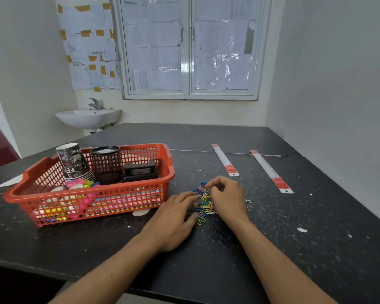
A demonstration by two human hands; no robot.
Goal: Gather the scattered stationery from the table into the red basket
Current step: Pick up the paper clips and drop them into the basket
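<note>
1. Where the dark worktop (272, 249) lies nearest: left hand (173, 218), fingers straight, touching the left edge of a heap of coloured paper clips (203, 201).
2. Right hand (227, 196), fingers curled, pinching clips at the heap's far side.
3. Red basket (92, 194), just left of the heap; holds stacked paper cups (74, 161) and a black mesh pen holder (105, 163).
4. Two sleeved rulers (225, 160) (270, 171), farther right, apart.
5. Wash basin (88, 117), behind.

Both forearms reach forward side by side. The left hand (173, 218) lies flat, fingers straight; the right hand (227, 196) pinches paper clips (203, 201) with curled fingers.
</note>
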